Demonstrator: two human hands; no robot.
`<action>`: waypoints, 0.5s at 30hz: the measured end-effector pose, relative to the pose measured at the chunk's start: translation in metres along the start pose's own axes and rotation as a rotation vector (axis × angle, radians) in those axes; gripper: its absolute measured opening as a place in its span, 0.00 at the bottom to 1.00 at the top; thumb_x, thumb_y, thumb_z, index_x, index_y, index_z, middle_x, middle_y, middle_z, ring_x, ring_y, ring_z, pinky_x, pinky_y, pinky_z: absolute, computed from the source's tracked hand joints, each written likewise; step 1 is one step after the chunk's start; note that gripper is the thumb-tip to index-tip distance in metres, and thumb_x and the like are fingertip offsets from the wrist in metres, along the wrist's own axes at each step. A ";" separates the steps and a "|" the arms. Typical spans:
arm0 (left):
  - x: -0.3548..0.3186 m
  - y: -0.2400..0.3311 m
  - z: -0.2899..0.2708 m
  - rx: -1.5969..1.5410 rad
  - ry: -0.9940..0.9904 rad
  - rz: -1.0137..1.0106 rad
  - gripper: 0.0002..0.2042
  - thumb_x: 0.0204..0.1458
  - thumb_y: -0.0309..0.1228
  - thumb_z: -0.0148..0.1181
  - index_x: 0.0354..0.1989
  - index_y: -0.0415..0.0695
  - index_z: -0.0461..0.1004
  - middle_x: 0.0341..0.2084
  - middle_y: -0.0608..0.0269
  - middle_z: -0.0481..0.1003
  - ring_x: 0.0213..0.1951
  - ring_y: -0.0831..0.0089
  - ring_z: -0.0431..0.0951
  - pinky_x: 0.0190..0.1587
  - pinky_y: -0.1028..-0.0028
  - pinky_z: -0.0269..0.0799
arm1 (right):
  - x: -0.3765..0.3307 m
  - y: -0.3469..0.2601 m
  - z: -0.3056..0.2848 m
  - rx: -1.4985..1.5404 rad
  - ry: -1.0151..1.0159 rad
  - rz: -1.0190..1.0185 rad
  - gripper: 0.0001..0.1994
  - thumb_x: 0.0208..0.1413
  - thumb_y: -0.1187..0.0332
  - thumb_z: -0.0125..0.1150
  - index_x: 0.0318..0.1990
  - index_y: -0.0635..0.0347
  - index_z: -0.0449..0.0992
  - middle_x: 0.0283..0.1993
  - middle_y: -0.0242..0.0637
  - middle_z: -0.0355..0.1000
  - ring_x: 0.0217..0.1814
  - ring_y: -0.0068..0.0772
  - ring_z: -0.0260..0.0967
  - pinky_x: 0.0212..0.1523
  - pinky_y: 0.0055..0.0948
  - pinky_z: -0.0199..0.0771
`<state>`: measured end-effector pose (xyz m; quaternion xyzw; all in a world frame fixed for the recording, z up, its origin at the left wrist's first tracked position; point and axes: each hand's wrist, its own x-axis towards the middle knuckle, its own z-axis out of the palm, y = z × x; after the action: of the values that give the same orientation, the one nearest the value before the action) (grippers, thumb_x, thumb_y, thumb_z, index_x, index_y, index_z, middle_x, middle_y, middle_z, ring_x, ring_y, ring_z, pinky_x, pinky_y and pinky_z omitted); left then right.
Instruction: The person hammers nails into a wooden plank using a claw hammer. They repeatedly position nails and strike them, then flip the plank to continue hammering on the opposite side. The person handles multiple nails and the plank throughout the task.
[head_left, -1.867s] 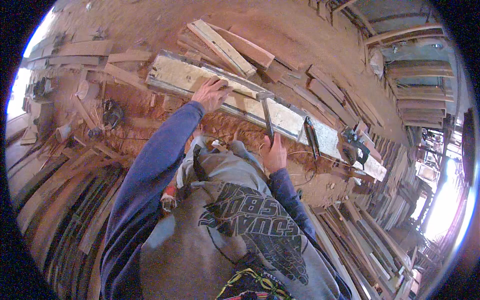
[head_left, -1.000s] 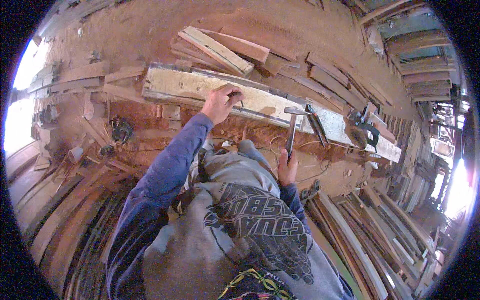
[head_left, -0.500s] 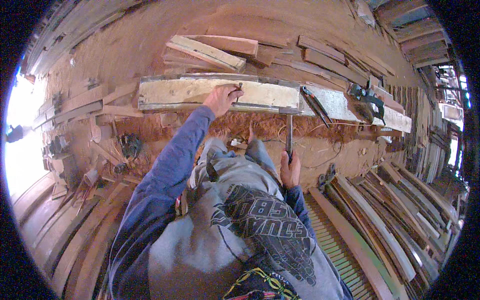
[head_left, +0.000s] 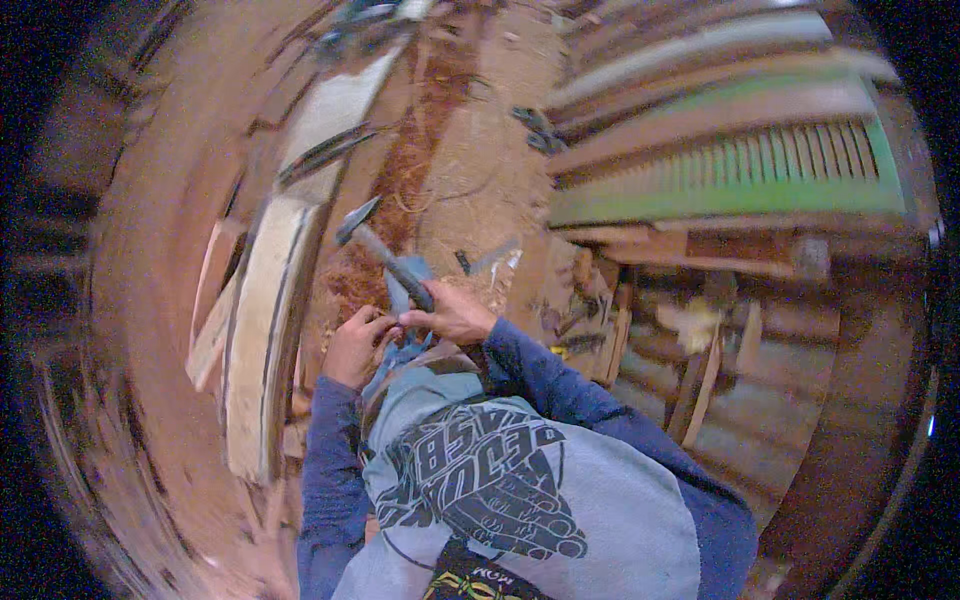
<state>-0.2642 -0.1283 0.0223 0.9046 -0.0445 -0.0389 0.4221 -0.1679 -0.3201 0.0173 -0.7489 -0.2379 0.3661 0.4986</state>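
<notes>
My right hand (head_left: 456, 312) is wrapped round the grip of a hammer (head_left: 378, 248). The hammer's metal head points up and to the left, clear of the wood. Close beside the right hand, in front of my waist, is my left hand (head_left: 358, 345). Its fingers are curled and pressed together, and anything between them is too small to make out. Left of both hands lies a thick pale timber beam (head_left: 262, 345) with dark edges, touched by neither hand. A long dark tool with two arms (head_left: 325, 150) rests beyond its far end.
A pale plank (head_left: 350, 100) continues past the beam, with a blurred dark tool (head_left: 345, 45) on it. At the right is a green slatted panel (head_left: 740, 175) among stacked boards. Reddish sawdust (head_left: 400, 200) and a thin cord cover the floor ahead.
My view has swung to the right, so the beam now runs along my left. The left hand has left the beam, where it pinched a nail, and both hands are together at my waist.
</notes>
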 end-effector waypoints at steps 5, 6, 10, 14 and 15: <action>0.040 -0.015 -0.006 0.178 -0.207 0.130 0.08 0.51 0.33 0.62 0.38 0.49 0.79 0.32 0.58 0.74 0.35 0.55 0.78 0.35 0.60 0.74 | -0.016 0.017 0.006 0.458 0.052 0.224 0.11 0.60 0.64 0.61 0.42 0.62 0.69 0.30 0.34 0.74 0.26 0.23 0.71 0.26 0.25 0.72; 0.048 -0.018 -0.005 0.183 -0.242 0.162 0.08 0.50 0.32 0.62 0.38 0.50 0.79 0.32 0.58 0.74 0.35 0.55 0.78 0.35 0.60 0.74 | -0.019 0.019 0.007 0.541 0.071 0.238 0.10 0.61 0.66 0.60 0.41 0.62 0.69 0.30 0.34 0.75 0.26 0.22 0.71 0.26 0.24 0.72; 0.068 0.004 0.010 0.189 -0.349 0.194 0.10 0.48 0.30 0.62 0.40 0.52 0.79 0.33 0.59 0.74 0.38 0.57 0.78 0.39 0.61 0.74 | -0.046 0.038 -0.004 0.594 0.144 0.265 0.08 0.62 0.67 0.57 0.41 0.61 0.69 0.30 0.33 0.75 0.25 0.22 0.71 0.26 0.24 0.73; 0.091 0.079 0.007 0.151 -0.063 0.435 0.14 0.44 0.27 0.66 0.42 0.48 0.79 0.38 0.58 0.76 0.44 0.59 0.77 0.46 0.64 0.73 | -0.076 0.062 -0.023 0.722 0.189 0.198 0.10 0.61 0.64 0.59 0.41 0.60 0.70 0.31 0.34 0.76 0.26 0.24 0.73 0.26 0.26 0.75; 0.083 0.109 0.003 0.063 0.078 0.443 0.16 0.42 0.26 0.67 0.43 0.47 0.78 0.40 0.57 0.76 0.46 0.59 0.76 0.49 0.65 0.73 | -0.087 0.073 -0.029 0.739 0.204 0.193 0.11 0.60 0.63 0.59 0.42 0.60 0.70 0.31 0.35 0.76 0.27 0.25 0.74 0.26 0.27 0.76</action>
<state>-0.1872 -0.2094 0.1010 0.8863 -0.2269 0.0911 0.3934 -0.2000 -0.4277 -0.0158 -0.5705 0.0321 0.3960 0.7188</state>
